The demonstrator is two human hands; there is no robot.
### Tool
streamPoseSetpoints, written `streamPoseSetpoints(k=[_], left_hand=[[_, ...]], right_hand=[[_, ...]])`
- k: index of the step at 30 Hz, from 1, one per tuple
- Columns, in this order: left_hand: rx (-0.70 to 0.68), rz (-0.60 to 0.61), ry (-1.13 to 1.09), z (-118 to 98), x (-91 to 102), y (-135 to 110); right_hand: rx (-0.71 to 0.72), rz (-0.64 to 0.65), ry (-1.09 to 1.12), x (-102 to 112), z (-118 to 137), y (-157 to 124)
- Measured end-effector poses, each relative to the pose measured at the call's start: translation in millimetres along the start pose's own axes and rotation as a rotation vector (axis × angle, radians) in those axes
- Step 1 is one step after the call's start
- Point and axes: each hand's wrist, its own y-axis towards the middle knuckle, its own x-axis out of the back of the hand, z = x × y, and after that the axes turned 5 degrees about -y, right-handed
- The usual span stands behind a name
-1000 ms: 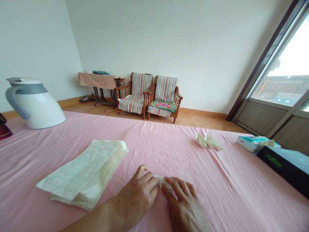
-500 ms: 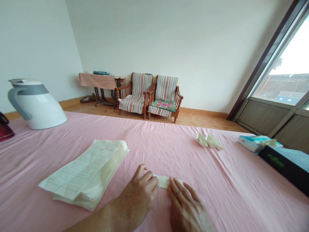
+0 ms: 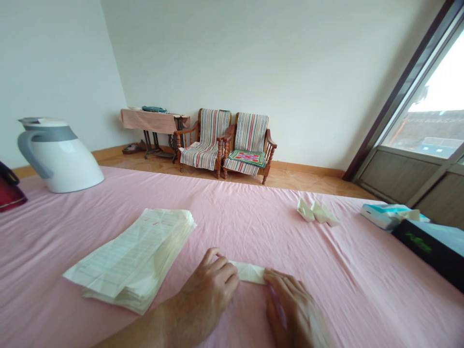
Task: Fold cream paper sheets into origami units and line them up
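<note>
A narrow strip of folded paper (image 3: 250,272) lies flat on the pink cloth (image 3: 232,208) between my two hands. Over its left end sits my left hand (image 3: 208,297), fingers curled and pressed down, hiding that end; the index finger is bent up. My right hand (image 3: 295,304) lies across the right end with its fingers stretched out and close together. Left of my hands is a stack of creased, lined paper sheets (image 3: 134,253). Beyond my right hand stand small folded paper shapes (image 3: 317,212).
A white and grey jug (image 3: 68,162) stands at the far left, with a dark red object (image 3: 10,191) beside it. On the right are a blue and white tissue pack (image 3: 384,215) and a black box (image 3: 416,246). Two wooden chairs (image 3: 246,157) stand past the cloth's far edge.
My right hand has slid to the right along the folded paper, uncovering more of its middle. My left hand stays on the left end. The view has shifted slightly.
</note>
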Motion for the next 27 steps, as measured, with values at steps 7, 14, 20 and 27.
streamPoseSetpoints(k=[7,14,20,27], left_hand=[[0.016,0.064,0.026,-4,5.1,1],[-0.01,0.083,0.103,-3,0.5,-2],[-0.012,0.053,0.113,-6,1.0,-1],[-0.007,0.029,0.056,-2,-0.9,-1]], right_hand=[[0.102,0.096,-0.086,-1,3,1],[0.197,0.028,-0.24,0,8,3],[0.174,0.004,-0.276,3,12,5],[0.132,-0.017,-0.196,2,12,0]])
